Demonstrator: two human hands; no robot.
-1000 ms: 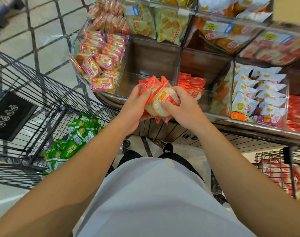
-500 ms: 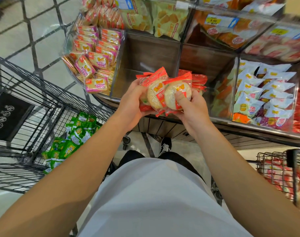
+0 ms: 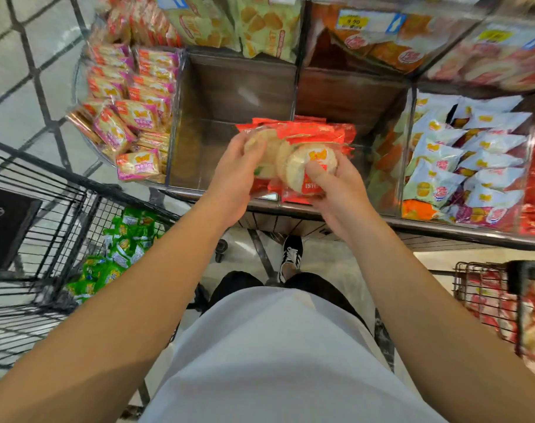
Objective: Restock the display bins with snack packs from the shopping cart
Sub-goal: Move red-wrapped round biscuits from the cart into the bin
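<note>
Clear display bins (image 3: 293, 87) line the shelf front, with pink packs at the left end and white ones to the right. Over the front edge of the middle bins, the left hand (image 3: 232, 175) and right hand (image 3: 336, 184) both grip a bundle of red snack packs (image 3: 303, 148). Green packs (image 3: 119, 248) lie in the shopping cart (image 3: 40, 227) at lower left.

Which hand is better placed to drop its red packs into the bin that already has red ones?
Probably the right hand: it grips red snack packs just in front of that bin, while the left hand holds its packs nearer the bare bin.
</note>
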